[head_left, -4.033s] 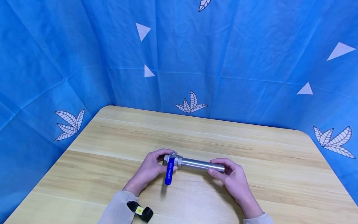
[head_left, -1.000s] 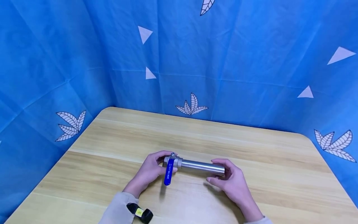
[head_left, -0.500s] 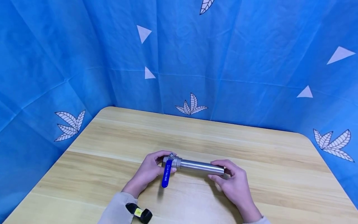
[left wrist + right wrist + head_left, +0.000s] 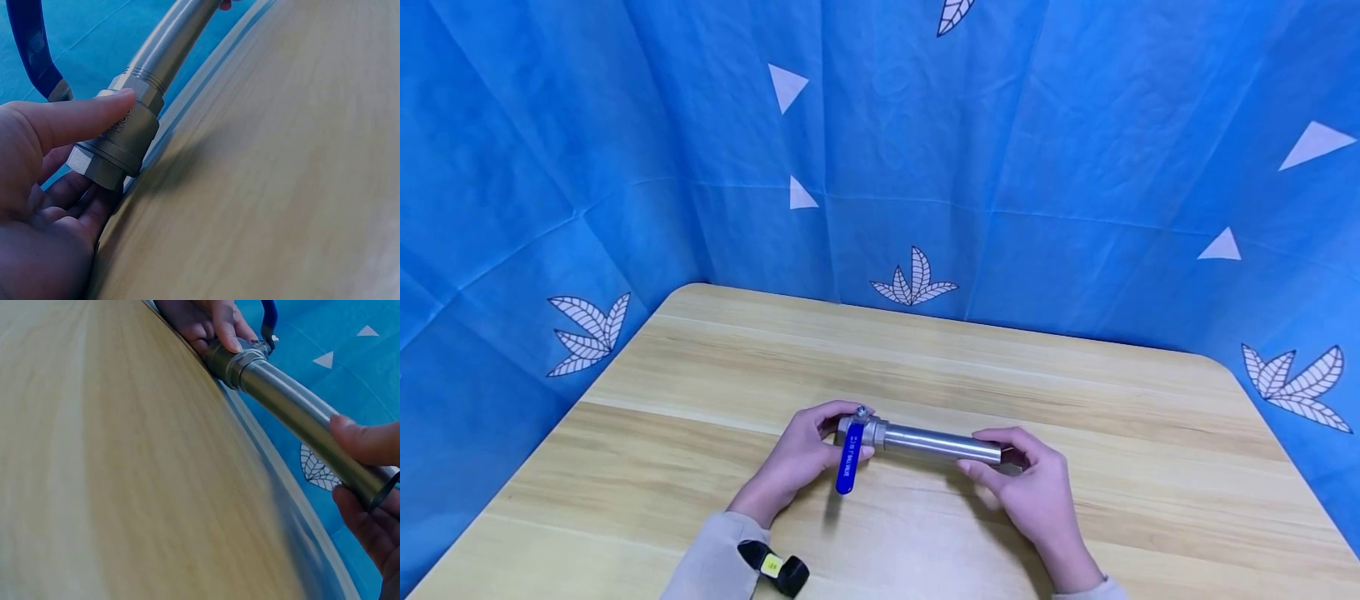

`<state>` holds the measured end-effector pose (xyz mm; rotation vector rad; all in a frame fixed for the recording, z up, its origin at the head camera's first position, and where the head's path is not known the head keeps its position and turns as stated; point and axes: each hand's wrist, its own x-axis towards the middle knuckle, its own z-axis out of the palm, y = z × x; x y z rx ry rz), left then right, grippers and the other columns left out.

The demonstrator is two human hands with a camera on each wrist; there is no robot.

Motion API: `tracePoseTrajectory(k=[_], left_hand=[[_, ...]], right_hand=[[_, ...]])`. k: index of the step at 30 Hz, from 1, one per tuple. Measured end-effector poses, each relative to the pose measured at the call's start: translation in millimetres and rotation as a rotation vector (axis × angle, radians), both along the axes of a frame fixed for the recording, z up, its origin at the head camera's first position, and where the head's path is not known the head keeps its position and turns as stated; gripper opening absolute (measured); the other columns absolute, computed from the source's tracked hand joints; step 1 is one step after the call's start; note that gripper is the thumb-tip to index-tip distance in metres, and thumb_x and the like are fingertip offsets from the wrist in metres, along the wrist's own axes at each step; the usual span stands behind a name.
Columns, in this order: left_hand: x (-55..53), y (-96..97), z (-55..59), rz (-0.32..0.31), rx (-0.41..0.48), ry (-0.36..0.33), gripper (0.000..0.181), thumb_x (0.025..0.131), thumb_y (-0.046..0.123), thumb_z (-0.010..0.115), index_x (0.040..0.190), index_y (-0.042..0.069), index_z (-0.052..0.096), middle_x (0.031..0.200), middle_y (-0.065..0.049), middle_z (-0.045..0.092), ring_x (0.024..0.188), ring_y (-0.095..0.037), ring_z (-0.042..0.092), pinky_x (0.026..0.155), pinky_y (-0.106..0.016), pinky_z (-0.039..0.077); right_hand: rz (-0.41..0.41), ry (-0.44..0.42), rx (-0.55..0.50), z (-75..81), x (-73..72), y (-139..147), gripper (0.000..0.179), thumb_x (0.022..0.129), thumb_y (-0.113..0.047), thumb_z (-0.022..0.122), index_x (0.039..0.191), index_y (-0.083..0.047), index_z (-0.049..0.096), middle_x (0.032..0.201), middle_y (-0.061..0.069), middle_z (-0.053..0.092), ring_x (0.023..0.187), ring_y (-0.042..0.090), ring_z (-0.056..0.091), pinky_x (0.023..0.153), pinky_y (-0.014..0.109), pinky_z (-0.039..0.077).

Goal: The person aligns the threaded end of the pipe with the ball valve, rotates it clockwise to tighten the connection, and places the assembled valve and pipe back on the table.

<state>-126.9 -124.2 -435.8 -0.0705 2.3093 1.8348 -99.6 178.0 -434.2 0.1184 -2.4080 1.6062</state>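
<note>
My left hand (image 4: 801, 454) grips a silver metal ball valve (image 4: 872, 433), with its thumb across the valve body (image 4: 140, 131) in the left wrist view. A blue lever handle (image 4: 848, 462) with white lettering points toward me. From the valve's right end runs a smooth steel pipe (image 4: 940, 443), joined in line with it. Near the pipe's open end my right hand (image 4: 1037, 492) holds it between thumb and fingers; the right wrist view shows the thumb (image 4: 359, 437) on one side and fingers below. Valve and pipe are held above the tabletop. The thread inside the joint is hidden.
The wooden table (image 4: 700, 358) has rounded back corners. A blue curtain (image 4: 887, 167) printed with white leaves and triangles hangs behind and at the sides. A black strap (image 4: 771, 567) with a yellow tag is on my left sleeve (image 4: 718, 554).
My right thumb, spread away from the pipe a second ago, is back against it. The right hand has shifted slightly around the pipe's end. My left hand keeps its grip on the valve.
</note>
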Motion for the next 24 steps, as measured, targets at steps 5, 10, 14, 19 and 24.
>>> tracePoseTrajectory(k=[5, 10, 14, 19, 24], left_hand=[[-0.5, 0.0, 0.2, -0.005, -0.001, -0.003, 0.06, 0.081, 0.013, 0.094, 0.136, 0.02, 0.073, 0.134, -0.003, 0.074, 0.135, -0.033, 0.065, 0.122, -0.063, 0.041], [-1.2, -0.1, -0.2, -0.007, -0.004, 0.0, 0.059, 0.081, 0.013, 0.094, 0.135, 0.021, 0.074, 0.134, -0.003, 0.074, 0.131, -0.031, 0.067, 0.118, -0.059, 0.045], [-1.7, -0.4, -0.4, 0.001, -0.005, -0.004, 0.056, 0.079, 0.012, 0.095, 0.13, 0.024, 0.076, 0.13, 0.0, 0.074, 0.124, -0.025, 0.068, 0.11, -0.047, 0.048], [-1.8, -0.6, -0.8, 0.0, -0.004, -0.001, 0.053, 0.078, 0.011, 0.095, 0.127, 0.025, 0.077, 0.126, 0.001, 0.075, 0.119, -0.022, 0.067, 0.103, -0.038, 0.047], [-0.5, -0.5, 0.6, -0.002, 0.005, 0.0, 0.054, 0.077, 0.011, 0.096, 0.126, 0.024, 0.078, 0.127, 0.001, 0.075, 0.122, -0.023, 0.067, 0.105, -0.042, 0.048]], right_hand=[[-0.009, -0.088, -0.017, 0.0, -0.8, -0.3, 0.033, 0.076, -0.01, 0.098, 0.104, -0.014, 0.081, 0.092, 0.004, 0.08, 0.08, 0.009, 0.074, 0.076, 0.022, 0.064], [-0.028, -0.116, 0.04, -0.4, -2.5, -0.5, 0.024, 0.083, -0.018, 0.095, 0.104, -0.018, 0.082, 0.088, 0.0, 0.076, 0.075, 0.01, 0.067, 0.071, 0.021, 0.059], [-0.033, -0.128, 0.066, -1.4, -4.0, -0.6, 0.02, 0.086, -0.019, 0.092, 0.103, -0.021, 0.082, 0.081, -0.001, 0.07, 0.069, 0.011, 0.06, 0.063, 0.024, 0.052], [-0.023, -0.148, 0.058, -2.0, -4.4, -0.5, 0.015, 0.09, -0.022, 0.089, 0.103, -0.021, 0.082, 0.074, 0.001, 0.067, 0.061, 0.012, 0.06, 0.058, 0.025, 0.05], [-0.006, -0.164, 0.048, -2.4, -4.8, -1.1, 0.012, 0.094, -0.026, 0.086, 0.102, -0.019, 0.081, 0.072, 0.004, 0.071, 0.058, 0.014, 0.066, 0.053, 0.026, 0.051]])
